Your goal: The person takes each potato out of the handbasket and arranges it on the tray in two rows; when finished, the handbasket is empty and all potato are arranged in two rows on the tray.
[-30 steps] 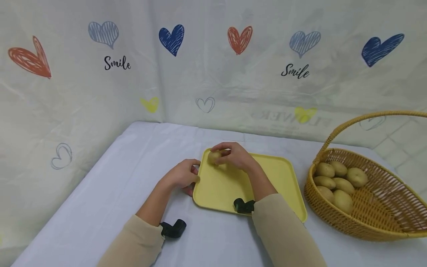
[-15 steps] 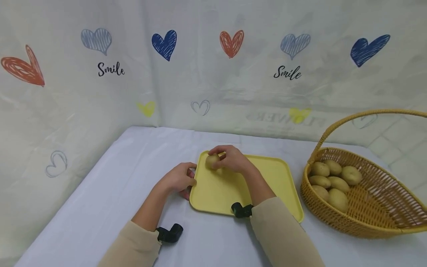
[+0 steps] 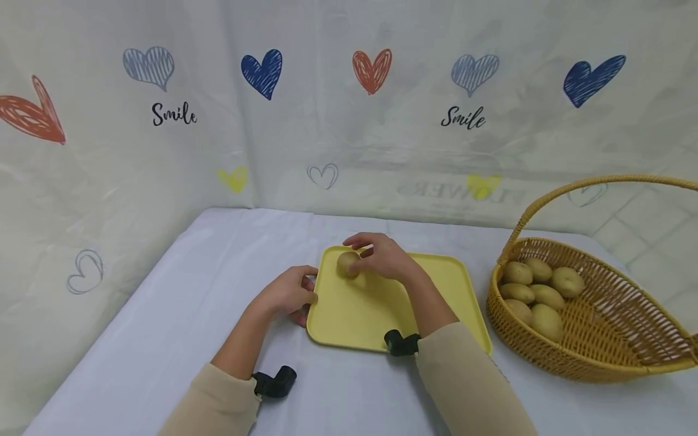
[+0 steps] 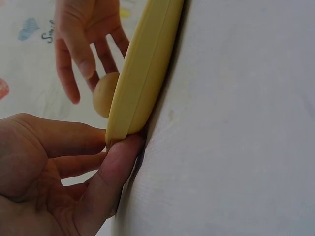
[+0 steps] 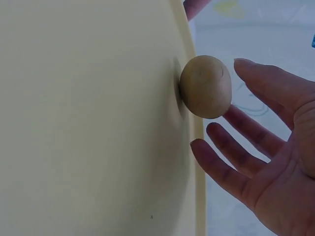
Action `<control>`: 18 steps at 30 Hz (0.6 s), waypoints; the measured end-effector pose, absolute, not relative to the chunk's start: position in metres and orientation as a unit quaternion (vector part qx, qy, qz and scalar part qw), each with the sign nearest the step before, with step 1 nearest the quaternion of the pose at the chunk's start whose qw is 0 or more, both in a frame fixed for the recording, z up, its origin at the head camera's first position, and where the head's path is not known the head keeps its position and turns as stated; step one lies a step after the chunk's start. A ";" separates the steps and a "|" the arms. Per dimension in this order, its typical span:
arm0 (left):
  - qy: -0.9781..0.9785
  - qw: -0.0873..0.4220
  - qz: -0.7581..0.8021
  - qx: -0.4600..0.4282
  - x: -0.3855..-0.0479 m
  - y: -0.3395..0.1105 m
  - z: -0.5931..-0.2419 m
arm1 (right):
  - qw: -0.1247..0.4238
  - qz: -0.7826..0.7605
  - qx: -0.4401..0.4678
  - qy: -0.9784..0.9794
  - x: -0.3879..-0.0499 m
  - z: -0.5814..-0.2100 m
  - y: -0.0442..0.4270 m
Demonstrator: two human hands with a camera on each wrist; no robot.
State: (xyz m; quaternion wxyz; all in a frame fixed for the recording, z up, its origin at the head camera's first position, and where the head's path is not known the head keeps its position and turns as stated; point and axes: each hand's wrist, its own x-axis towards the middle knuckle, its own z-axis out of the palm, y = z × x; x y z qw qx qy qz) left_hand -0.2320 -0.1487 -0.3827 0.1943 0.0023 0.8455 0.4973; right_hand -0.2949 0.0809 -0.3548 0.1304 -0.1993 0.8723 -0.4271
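A round potato (image 3: pixel 348 264) rests on the yellow tray (image 3: pixel 349 318) near its far left corner. My right hand (image 3: pixel 385 258) is just beside and over it. In the right wrist view the thumb stands apart from the potato (image 5: pixel 205 87), and the fingers spread loosely behind it; whether a fingertip touches is unclear. My left hand (image 3: pixel 288 293) holds the tray's left edge. The left wrist view shows that hand (image 4: pixel 74 172) pinching the tray rim (image 4: pixel 142 73) between thumb and fingers.
A wicker basket (image 3: pixel 611 357) with a tall arched handle stands right of the tray, several potatoes (image 3: pixel 547 298) gathered in its left part. White cloth (image 3: pixel 338 393) covers the table. Behind rises a white curtain (image 3: pixel 409 139) printed with hearts.
My right hand's fingers have loosened from around the potato, and the hand has drawn slightly up and away. The potato stays on the tray. The left hand keeps its hold.
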 end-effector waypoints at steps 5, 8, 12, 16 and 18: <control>0.848 0.197 0.493 0.007 -0.231 -0.149 -0.382 | 0.115 -0.437 -0.207 0.868 -0.291 -0.346 0.088; 0.846 0.196 0.495 0.012 -0.231 -0.150 -0.383 | 0.106 -0.443 -0.216 0.863 -0.286 -0.338 0.094; 0.840 0.195 0.505 0.019 -0.230 -0.151 -0.384 | 0.090 -0.446 -0.225 0.861 -0.281 -0.327 0.104; 0.837 0.196 0.511 0.023 -0.229 -0.151 -0.384 | 0.081 -0.446 -0.229 0.861 -0.276 -0.315 0.112; 0.836 0.195 0.512 0.023 -0.229 -0.151 -0.383 | 0.078 -0.442 -0.234 0.863 -0.273 -0.310 0.118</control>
